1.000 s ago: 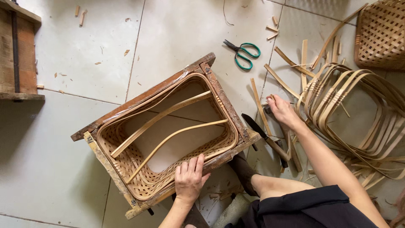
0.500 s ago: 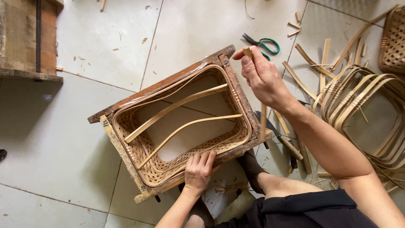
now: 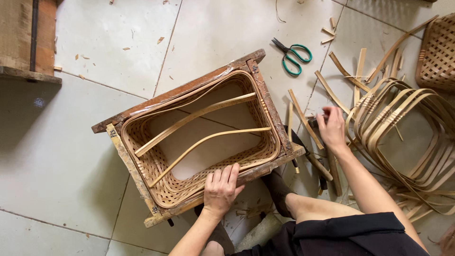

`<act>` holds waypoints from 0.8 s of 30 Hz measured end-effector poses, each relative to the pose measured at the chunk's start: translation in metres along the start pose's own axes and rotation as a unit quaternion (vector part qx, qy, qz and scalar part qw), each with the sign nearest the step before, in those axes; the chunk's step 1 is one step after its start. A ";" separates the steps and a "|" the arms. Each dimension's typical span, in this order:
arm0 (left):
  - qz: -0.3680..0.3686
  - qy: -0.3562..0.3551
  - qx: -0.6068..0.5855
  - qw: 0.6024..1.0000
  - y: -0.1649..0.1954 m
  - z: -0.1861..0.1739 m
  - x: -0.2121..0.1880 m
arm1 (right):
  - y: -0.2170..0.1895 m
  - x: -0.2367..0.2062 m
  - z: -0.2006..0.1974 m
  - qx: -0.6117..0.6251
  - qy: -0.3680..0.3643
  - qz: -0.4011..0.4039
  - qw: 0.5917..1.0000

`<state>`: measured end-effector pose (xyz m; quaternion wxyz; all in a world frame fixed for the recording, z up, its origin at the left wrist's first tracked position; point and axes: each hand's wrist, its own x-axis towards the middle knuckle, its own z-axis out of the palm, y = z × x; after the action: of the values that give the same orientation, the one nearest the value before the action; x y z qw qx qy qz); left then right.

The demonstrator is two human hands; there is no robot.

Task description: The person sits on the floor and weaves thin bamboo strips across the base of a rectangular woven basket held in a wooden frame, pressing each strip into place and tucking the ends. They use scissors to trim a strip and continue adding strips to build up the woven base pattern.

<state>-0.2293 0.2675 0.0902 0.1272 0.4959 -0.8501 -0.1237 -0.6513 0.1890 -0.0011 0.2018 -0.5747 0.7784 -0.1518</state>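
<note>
Basket [image 3: 199, 142] in wooden frame [image 3: 265, 95] lay on pale tiled floor [image 3: 61, 156], long axis diagonal; left hand [image 3: 220, 189] flat on rim, right hand [image 3: 332, 128] curled among bamboo strips [image 3: 403, 123], grasp unclear.

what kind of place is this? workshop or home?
Probably a small basket-weaving workshop, worked on a tiled floor; workshop or home cannot be settled. A half-woven basket sits in a wooden frame mould, bent bamboo hoops lie piled nearby, and strip offcuts lie scattered around green-handled scissors.
</note>
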 end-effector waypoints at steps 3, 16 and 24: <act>-0.005 -0.006 0.012 1.000 0.001 0.000 0.000 | 0.034 -0.025 0.008 -0.049 0.025 0.015 0.998; -0.010 -0.003 0.017 1.000 0.000 0.005 0.000 | 0.071 -0.036 0.020 0.110 0.024 0.135 0.984; -0.011 -0.012 0.004 1.000 -0.002 0.007 0.000 | -0.020 -0.033 -0.046 0.165 -0.079 0.066 0.981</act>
<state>-0.2297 0.2674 0.0834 0.1133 0.5041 -0.8466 -0.1273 -0.6488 0.2146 0.0524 0.3643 -0.4912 0.7603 -0.2191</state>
